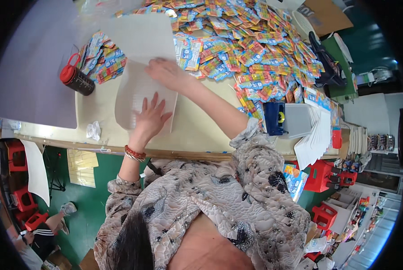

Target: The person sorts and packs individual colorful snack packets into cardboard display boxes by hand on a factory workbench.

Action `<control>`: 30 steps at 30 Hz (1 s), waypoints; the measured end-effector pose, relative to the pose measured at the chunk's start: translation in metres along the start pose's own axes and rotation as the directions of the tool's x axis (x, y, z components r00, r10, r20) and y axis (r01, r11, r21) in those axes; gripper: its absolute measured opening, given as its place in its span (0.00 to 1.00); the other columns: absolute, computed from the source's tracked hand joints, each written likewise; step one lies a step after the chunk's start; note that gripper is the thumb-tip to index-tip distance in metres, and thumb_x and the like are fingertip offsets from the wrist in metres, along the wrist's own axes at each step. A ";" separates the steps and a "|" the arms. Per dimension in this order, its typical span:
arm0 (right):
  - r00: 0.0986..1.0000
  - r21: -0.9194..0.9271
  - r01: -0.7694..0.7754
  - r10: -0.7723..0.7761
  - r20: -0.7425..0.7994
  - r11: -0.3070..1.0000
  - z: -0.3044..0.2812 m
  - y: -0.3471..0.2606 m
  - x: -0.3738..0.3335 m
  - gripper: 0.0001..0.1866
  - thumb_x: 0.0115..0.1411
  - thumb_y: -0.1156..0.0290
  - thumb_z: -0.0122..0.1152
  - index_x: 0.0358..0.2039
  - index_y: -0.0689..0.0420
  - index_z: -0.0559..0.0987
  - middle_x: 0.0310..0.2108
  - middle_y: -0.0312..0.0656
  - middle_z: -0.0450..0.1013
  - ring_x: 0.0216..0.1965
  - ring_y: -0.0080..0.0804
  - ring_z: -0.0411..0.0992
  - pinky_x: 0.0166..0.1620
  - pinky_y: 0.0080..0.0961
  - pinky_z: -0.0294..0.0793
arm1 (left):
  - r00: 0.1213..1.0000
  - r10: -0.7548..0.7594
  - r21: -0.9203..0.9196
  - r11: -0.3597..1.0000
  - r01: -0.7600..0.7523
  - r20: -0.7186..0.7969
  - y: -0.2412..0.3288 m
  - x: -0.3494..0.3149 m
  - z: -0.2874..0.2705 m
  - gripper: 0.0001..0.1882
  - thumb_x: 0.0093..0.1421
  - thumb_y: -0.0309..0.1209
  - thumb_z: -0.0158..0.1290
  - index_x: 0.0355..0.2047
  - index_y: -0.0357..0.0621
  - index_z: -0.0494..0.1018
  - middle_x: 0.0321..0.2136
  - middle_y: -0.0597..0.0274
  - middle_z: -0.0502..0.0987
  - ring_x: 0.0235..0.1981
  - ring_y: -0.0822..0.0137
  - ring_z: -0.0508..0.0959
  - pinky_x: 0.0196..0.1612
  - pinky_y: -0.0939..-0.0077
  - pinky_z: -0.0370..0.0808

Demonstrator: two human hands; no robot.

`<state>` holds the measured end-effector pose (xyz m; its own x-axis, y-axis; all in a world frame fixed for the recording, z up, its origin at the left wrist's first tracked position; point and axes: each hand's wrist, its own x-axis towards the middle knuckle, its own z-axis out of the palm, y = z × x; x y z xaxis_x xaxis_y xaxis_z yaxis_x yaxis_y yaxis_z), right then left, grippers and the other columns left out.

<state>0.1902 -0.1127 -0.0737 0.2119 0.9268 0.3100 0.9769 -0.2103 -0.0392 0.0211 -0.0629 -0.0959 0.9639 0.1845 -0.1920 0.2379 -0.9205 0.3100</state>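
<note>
Dark hair [131, 238] hangs over a flower-printed shirt [264, 189] as a person leans toward a cream-colored table [201, 135], both hands at a long white sheet [140, 38] that lies left of center. The left hand [152, 117], beaded bracelet [135, 154] at the wrist, spreads its fingers wide, palm down, over the sheet's near half, gripping nothing. Farther up, the right hand [165, 73] rests on the sheet with fingers partly bent; whether it pinches the material cannot be told. Beside the sheet stand a dark bottle with a red lid [77, 81] and, nearer the edge, crumpled clear plastic [93, 130]. Colorful packets [255, 58] heap across the far side, and fanned white cards [311, 137] lie at right.
</note>
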 end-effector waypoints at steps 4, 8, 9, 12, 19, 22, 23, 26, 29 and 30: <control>0.950 -0.003 0.201 -0.196 -0.244 0.980 -0.037 -0.010 -0.034 0.08 0.53 0.72 0.52 0.35 0.54 0.76 0.38 0.40 0.72 0.46 0.36 0.72 0.48 0.32 0.71 | 0.984 -0.021 0.019 1.000 0.018 0.174 -0.027 -0.007 0.008 0.29 0.66 0.49 0.41 0.66 0.57 0.55 0.68 0.55 0.47 0.68 0.46 0.47 0.64 0.44 0.54; 0.883 0.093 -0.014 0.056 -0.466 0.996 -0.065 0.058 -0.101 0.14 0.55 0.73 0.58 0.43 0.54 0.77 0.42 0.43 0.75 0.47 0.41 0.72 0.49 0.36 0.72 | 0.990 0.059 0.047 0.997 -0.065 0.129 -0.086 -0.012 0.022 0.30 0.67 0.43 0.41 0.66 0.49 0.52 0.68 0.50 0.45 0.68 0.47 0.44 0.69 0.55 0.43; 0.885 0.069 -0.319 0.323 -0.334 0.945 -0.083 0.077 -0.117 0.13 0.59 0.70 0.57 0.46 0.56 0.76 0.43 0.44 0.75 0.46 0.43 0.73 0.47 0.36 0.72 | 0.989 0.050 0.066 0.996 -0.059 0.136 -0.093 -0.016 0.021 0.29 0.67 0.40 0.41 0.66 0.47 0.52 0.68 0.49 0.44 0.69 0.49 0.43 0.70 0.58 0.40; 0.402 0.528 -0.656 0.841 -0.361 0.540 -0.101 0.184 -0.200 0.24 0.60 0.59 0.60 0.51 0.60 0.70 0.41 0.45 0.74 0.43 0.37 0.73 0.45 0.29 0.72 | 0.995 0.032 -0.008 0.999 -0.031 0.096 -0.087 -0.021 0.003 0.27 0.66 0.36 0.44 0.64 0.46 0.56 0.64 0.46 0.55 0.65 0.46 0.55 0.66 0.55 0.53; -0.178 0.499 -0.841 0.764 -0.620 0.209 -0.145 0.425 -0.453 0.37 0.51 0.43 0.65 0.41 0.71 0.72 0.33 0.48 0.72 0.34 0.41 0.71 0.39 0.37 0.69 | 0.947 -0.083 -0.577 0.808 -0.118 -0.310 0.045 -0.012 -0.075 0.11 0.65 0.28 0.47 0.44 0.37 0.73 0.35 0.56 0.78 0.37 0.67 0.78 0.39 0.77 0.73; -0.306 0.798 -0.600 0.909 -0.284 0.047 -0.151 0.450 -0.466 0.34 0.48 0.44 0.68 0.33 0.69 0.75 0.27 0.43 0.70 0.27 0.31 0.64 0.32 0.35 0.65 | 0.965 0.220 -0.804 0.543 -0.243 -0.144 0.102 0.025 -0.061 0.09 0.63 0.26 0.50 0.42 0.35 0.74 0.32 0.59 0.78 0.34 0.71 0.77 0.39 0.80 0.72; -0.376 0.809 -0.588 0.878 -0.295 0.020 -0.162 0.458 -0.479 0.32 0.47 0.45 0.70 0.30 0.67 0.76 0.25 0.40 0.68 0.25 0.28 0.61 0.29 0.34 0.62 | 0.938 0.319 -0.805 0.516 -0.292 -0.136 0.119 0.045 -0.052 0.10 0.63 0.26 0.51 0.43 0.36 0.74 0.33 0.60 0.78 0.34 0.72 0.77 0.39 0.80 0.72; -0.424 0.862 -0.507 0.875 -0.235 -0.014 -0.154 0.473 -0.466 0.30 0.46 0.44 0.71 0.27 0.62 0.76 0.24 0.35 0.67 0.23 0.23 0.58 0.26 0.31 0.58 | 0.917 0.355 -0.813 0.469 -0.344 -0.183 0.146 0.094 -0.032 0.11 0.61 0.26 0.53 0.44 0.37 0.74 0.35 0.60 0.79 0.35 0.72 0.77 0.39 0.79 0.73; -0.403 0.893 -0.451 0.892 -0.206 0.002 -0.157 0.484 -0.461 0.32 0.43 0.39 0.71 0.28 0.59 0.77 0.24 0.29 0.67 0.22 0.22 0.57 0.25 0.29 0.56 | 0.908 0.267 -0.781 0.466 -0.415 -0.322 0.158 0.149 -0.022 0.12 0.61 0.26 0.54 0.45 0.37 0.74 0.36 0.60 0.79 0.36 0.72 0.77 0.39 0.77 0.73; -0.431 0.895 -0.433 0.896 -0.107 -0.102 -0.173 0.493 -0.478 0.30 0.43 0.42 0.72 0.30 0.57 0.77 0.24 0.31 0.68 0.22 0.23 0.62 0.25 0.27 0.60 | 0.882 0.235 -0.736 0.488 -0.470 -0.408 0.165 0.172 -0.019 0.13 0.61 0.26 0.54 0.46 0.37 0.73 0.36 0.60 0.79 0.37 0.72 0.77 0.39 0.76 0.74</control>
<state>0.5650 -0.7133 -0.0774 0.7809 -0.6210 -0.0672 -0.1653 -0.1017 -0.9810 0.2284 -0.1766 -0.0604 0.9550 0.0875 0.2834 -0.2491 -0.2821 0.9265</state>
